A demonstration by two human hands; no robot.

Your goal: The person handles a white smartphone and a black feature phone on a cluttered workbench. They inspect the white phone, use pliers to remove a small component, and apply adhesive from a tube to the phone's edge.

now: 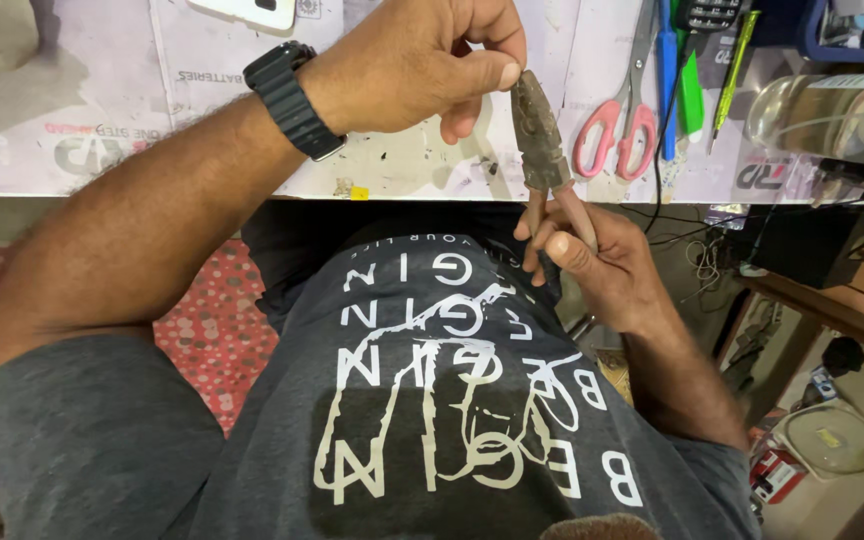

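Pliers [542, 150], rusty dark metal with worn brown handles, were held upright just near of the white worktop's [402, 165] edge, above the lap. The handles were gripped by the closed right hand [607, 265], while the jaw tip was pinched between thumb and fingers of the left hand [422, 60], whose wrist bore a black watch [292, 98]. Pink-handled scissors [617, 125] lay on the worktop just right of the pliers.

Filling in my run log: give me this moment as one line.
left hand: pinches tip of pliers | right hand: grips pliers' handles | pliers: upright, rusty | nearby: pink scissors on table
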